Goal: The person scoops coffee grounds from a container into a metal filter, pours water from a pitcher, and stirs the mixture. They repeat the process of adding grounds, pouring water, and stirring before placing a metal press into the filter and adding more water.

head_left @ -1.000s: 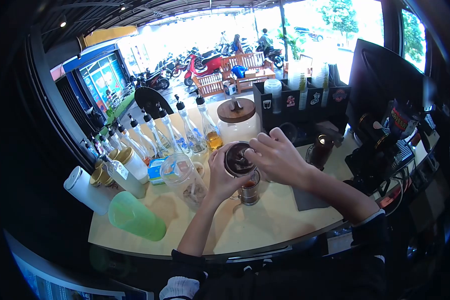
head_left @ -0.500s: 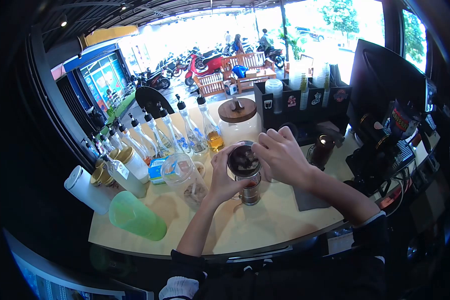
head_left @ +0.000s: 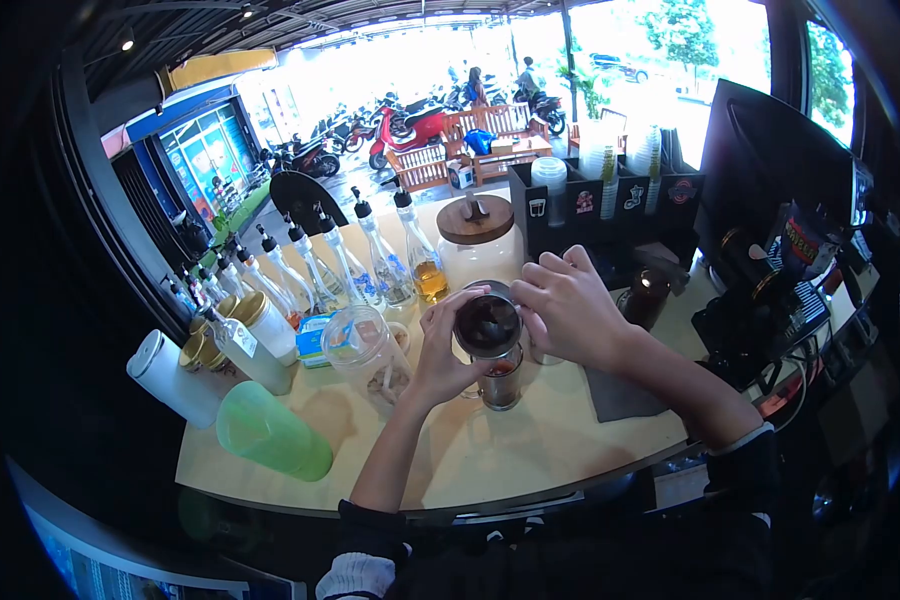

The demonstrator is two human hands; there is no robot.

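Note:
My left hand [head_left: 442, 345] is wrapped round a metal cup [head_left: 488, 328] whose dark round mouth faces me. The cup is tilted above a glass mug [head_left: 501, 390] with reddish-brown liquid in it. At the cup's right rim, my right hand [head_left: 575, 315] is closed with the fingers curled in a pinch; what they grip is hidden. Just left of my left hand stands a clear plastic jar [head_left: 362, 350] with brownish lumps inside. Behind the cup is a large jar with a wooden lid [head_left: 476, 220].
Pump bottles [head_left: 380, 250] line the counter's far left edge. A green tumbler [head_left: 273, 432] and white canister [head_left: 173, 378] stand at left. A black cup holder [head_left: 610, 215] sits at the back, a dark cloth [head_left: 620, 397] and dark jar [head_left: 648, 298] at right.
The pale pieces seen inside the metal cup have given way to a darker interior. My right hand has shifted slightly right and up at the rim. My left hand stays put.

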